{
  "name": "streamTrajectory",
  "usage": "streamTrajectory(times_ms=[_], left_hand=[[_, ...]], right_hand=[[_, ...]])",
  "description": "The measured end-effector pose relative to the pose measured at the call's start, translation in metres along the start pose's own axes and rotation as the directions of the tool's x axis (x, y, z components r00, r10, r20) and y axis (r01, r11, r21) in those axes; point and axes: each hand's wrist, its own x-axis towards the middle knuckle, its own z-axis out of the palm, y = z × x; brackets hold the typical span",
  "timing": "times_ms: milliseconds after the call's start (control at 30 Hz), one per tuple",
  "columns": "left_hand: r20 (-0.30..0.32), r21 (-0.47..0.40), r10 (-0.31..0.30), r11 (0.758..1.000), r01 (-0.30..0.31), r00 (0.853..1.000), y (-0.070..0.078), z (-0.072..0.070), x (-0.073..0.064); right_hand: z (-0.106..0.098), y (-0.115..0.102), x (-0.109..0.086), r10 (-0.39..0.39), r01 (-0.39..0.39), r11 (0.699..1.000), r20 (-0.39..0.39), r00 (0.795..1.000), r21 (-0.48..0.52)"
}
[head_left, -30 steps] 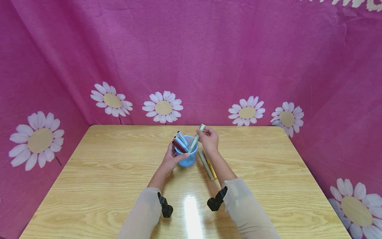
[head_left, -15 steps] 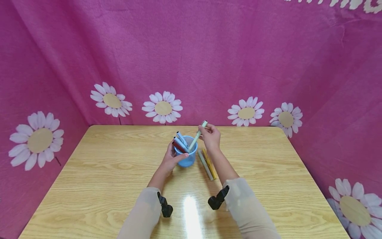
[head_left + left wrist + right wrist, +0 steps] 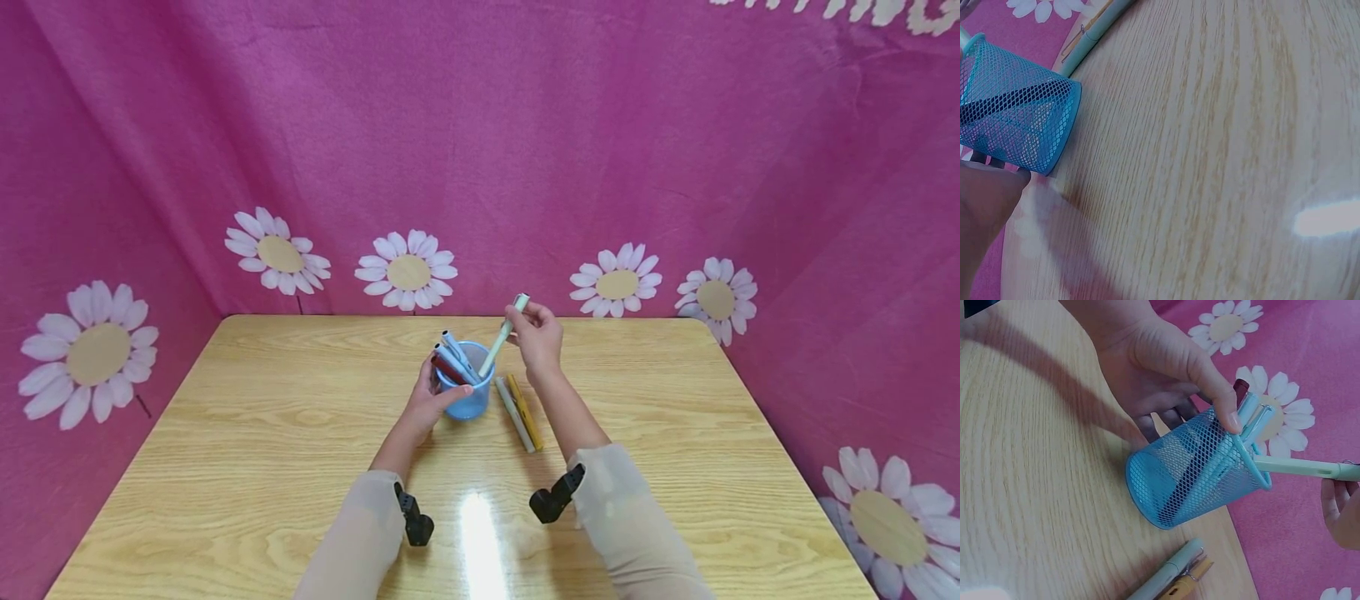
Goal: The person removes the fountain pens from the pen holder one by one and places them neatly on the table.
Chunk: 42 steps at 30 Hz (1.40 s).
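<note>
A blue mesh pen cup (image 3: 471,407) stands on the table, and my left hand (image 3: 424,406) grips it, thumb at the rim. Inside lean a dark red pen (image 3: 1241,389) and two light blue pens (image 3: 1257,422). My right hand (image 3: 542,343) pinches a pale green pen (image 3: 497,345) near its upper end. That pen slants, its lower end within the cup's mouth in the right wrist view. To the right of the cup, a grey-green pen (image 3: 514,415) and a yellow pen (image 3: 525,412) lie side by side. The left wrist view catches the cup's mesh side and my left fingers (image 3: 997,164).
The wooden table (image 3: 285,433) ends at the back against a pink cloth (image 3: 510,150) printed with daisies. More of the cloth hangs at both sides. Each forearm carries a small black camera (image 3: 557,496) over a pale sleeve.
My right hand has drifted up and to the right with the pale green pen, drawing it further out of the cup. My left hand and the cup have hardly moved.
</note>
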Motion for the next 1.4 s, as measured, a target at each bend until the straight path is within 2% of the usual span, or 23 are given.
streamTrajectory(times_ms=[233,400,500,633,733,933,1100,1200,1400], left_hand=[[-0.034,0.033,0.02,0.999,-0.019,0.999,-0.026,-0.003,0.017],[-0.042,0.031,-0.01,0.999,0.011,0.999,-0.022,-0.003,0.014],[-0.034,0.016,-0.031,0.999,0.031,0.999,-0.013,-0.003,0.008],[-0.021,0.005,-0.028,1.0,0.028,0.999,-0.001,-0.002,0.001],[-0.023,0.013,-0.024,1.0,0.024,0.999,-0.003,-0.002,0.002],[-0.037,0.06,-0.015,0.998,0.018,0.999,-0.022,-0.004,0.015],[-0.047,0.067,-0.008,0.998,0.011,0.999,-0.026,-0.004,0.017],[-0.042,0.063,-0.011,0.998,0.013,0.999,-0.024,-0.004,0.016],[-0.013,0.041,-0.03,0.999,0.03,0.999,-0.005,-0.002,0.005]], right_hand=[[-0.005,-0.008,0.002,-0.014,0.014,1.0,-0.006,1.0,0.027],[-0.007,-0.014,0.002,-0.016,0.016,1.0,-0.013,1.0,0.019],[-0.009,-0.016,0.002,-0.018,0.018,1.0,-0.019,1.0,0.008],[-0.012,-0.017,0.003,-0.021,0.021,1.0,-0.019,1.0,-0.01],[-0.015,-0.017,0.004,-0.013,0.012,1.0,-0.019,1.0,-0.027],[-0.023,-0.015,0.007,-0.01,0.008,0.997,-0.032,0.999,-0.075],[-0.029,-0.008,0.009,0.006,-0.01,0.995,-0.047,0.999,-0.099],[-0.033,-0.004,0.009,0.019,-0.024,0.993,-0.046,0.999,-0.112],[-0.041,0.005,0.012,0.044,-0.049,0.989,-0.044,0.998,-0.137]])
